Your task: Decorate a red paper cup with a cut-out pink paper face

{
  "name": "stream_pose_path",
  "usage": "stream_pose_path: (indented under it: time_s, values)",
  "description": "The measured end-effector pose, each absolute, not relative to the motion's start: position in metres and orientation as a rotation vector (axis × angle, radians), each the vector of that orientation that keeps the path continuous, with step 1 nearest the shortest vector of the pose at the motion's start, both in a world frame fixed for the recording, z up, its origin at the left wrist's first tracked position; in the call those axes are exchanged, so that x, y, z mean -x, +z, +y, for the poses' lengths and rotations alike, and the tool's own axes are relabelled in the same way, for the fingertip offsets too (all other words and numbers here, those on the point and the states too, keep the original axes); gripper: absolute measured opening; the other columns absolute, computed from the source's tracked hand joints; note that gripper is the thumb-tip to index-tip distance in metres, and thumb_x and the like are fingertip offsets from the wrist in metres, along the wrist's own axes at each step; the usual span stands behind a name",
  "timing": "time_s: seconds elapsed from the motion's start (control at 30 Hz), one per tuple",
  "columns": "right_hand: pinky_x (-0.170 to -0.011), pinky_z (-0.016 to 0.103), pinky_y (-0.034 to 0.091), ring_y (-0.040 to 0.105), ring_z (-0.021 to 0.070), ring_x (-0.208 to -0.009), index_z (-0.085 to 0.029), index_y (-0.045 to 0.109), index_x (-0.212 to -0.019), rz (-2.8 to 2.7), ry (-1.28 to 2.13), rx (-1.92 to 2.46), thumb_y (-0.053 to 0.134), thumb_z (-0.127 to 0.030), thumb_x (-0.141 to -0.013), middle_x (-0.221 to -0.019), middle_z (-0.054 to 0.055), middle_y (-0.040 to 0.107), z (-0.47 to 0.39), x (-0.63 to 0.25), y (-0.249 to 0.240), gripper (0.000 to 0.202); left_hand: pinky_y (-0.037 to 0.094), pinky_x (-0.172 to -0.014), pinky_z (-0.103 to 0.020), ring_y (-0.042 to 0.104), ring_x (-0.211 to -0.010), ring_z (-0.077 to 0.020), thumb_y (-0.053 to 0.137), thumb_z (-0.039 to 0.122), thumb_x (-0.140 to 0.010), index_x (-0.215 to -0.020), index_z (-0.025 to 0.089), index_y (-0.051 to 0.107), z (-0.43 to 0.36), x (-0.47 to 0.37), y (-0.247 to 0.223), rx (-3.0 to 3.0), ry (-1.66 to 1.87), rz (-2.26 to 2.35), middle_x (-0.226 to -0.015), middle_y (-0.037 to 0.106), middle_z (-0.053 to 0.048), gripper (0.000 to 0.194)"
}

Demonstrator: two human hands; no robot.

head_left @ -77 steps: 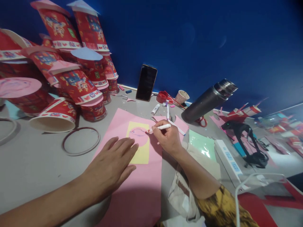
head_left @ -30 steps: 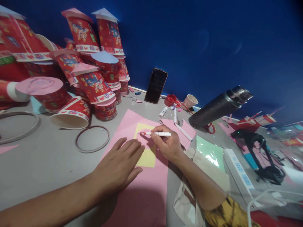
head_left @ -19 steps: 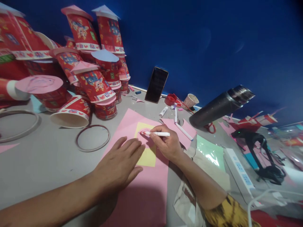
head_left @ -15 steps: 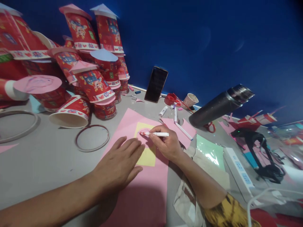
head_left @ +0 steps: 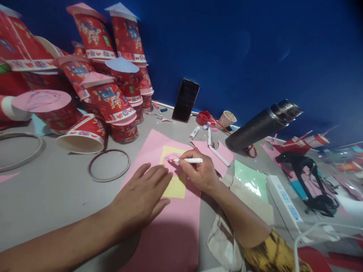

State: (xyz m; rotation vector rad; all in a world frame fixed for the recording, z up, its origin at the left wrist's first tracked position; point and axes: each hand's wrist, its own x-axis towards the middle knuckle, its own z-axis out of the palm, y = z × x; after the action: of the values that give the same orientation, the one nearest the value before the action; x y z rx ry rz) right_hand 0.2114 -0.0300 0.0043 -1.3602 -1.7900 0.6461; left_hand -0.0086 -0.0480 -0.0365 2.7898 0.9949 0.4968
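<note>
My right hand (head_left: 200, 172) is closed around a white marker (head_left: 191, 160), whose reddish tip end points left onto a small pink paper piece (head_left: 171, 155) with drawn lines. Under that piece lies a yellow sheet (head_left: 177, 189), which rests on a larger pink sheet (head_left: 176, 234). My left hand (head_left: 144, 192) lies flat, fingers stretched out, over the left edge of the yellow sheet and on the pink one. It holds nothing. The fingers of my right hand and the marker hide part of the small pink piece.
Stacked red paper cups (head_left: 110, 98) with paper tops fill the left. Two rings lie there, one a brown ring (head_left: 109, 180). A phone (head_left: 185, 100) leans on the blue wall. To the right are a dark thermos (head_left: 261, 126), a green sheet (head_left: 251, 179) and a power strip (head_left: 285, 198).
The view has shifted slightly, so things sit a little further left. A bit more of the drawn line shows on the small pink piece. Both hands keep their poses.
</note>
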Motion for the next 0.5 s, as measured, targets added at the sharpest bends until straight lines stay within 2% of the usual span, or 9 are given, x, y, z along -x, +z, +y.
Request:
stream_pose_path:
  time_s: [0.17, 0.37, 0.5]
  values:
    - [-0.056, 0.026, 0.044, 0.057, 0.0133, -0.054, -0.022, 0.070, -0.087, -1.747, 0.668, 1.443, 0.066, -0.036, -0.091, -0.070, -0.001, 0.071, -0.0323, -0.2170, 0.0041, 0.015, 0.030, -0.118, -0.052, 0.057, -0.127, -0.0329, 0.062, 0.034, -0.096, -0.136, 0.018, 0.059, -0.0480, 0.0087, -0.0383, -2.811, 0.514, 0.990, -0.131, 0.066, -0.013, 0.044]
    - [-0.060, 0.025, 0.047, 0.062, 0.0145, -0.062, -0.022, 0.072, -0.087, -1.795, 0.651, 1.387, 0.066, -0.038, -0.091, -0.075, 0.000, 0.073, -0.0313, -0.2123, 0.0052, 0.018, 0.032, -0.117, -0.053, 0.058, -0.125, -0.0324, 0.060, 0.035, -0.097, -0.134, 0.020, 0.060, -0.0480, 0.0085, -0.0347, -2.782, 0.493, 0.990, -0.129, 0.067, -0.013, 0.040]
    - [-0.057, 0.025, 0.044, 0.061, 0.0144, -0.060, -0.023, 0.070, -0.085, -1.778, 0.663, 1.440, 0.065, -0.036, -0.090, -0.070, -0.001, 0.071, -0.0332, -0.2148, 0.0064, 0.015, 0.034, -0.115, -0.053, 0.058, -0.124, -0.0331, 0.060, 0.036, -0.097, -0.132, 0.019, 0.061, -0.0480, 0.0084, -0.0333, -2.811, 0.492, 0.994, -0.130, 0.067, -0.014, 0.039]
